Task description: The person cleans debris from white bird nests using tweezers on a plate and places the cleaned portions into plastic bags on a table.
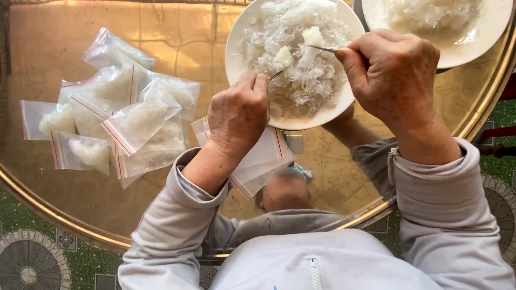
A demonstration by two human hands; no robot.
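Both hands, left (238, 114) and right (392, 72), each grip thin metal tweezers (321, 48) over white stringy stuff in a plate (236, 56); filled zip bags (115, 118) lie left on the glass tabletop (48, 48).

1 camera, worn on the person's head, looks almost straight down over the chest and both grey sleeves onto a round glass table (64, 70) with a gold rim. It sits close: the left hand (238, 115) and right hand (395, 75) fill the middle of the frame, the near white plate (236, 48) is cut off at the top edge, and a second plate (500, 27) is clipped at the upper right corner. The patterned green floor (86, 260) shows past the table's near edge (there is no second view, so nothing is shared).
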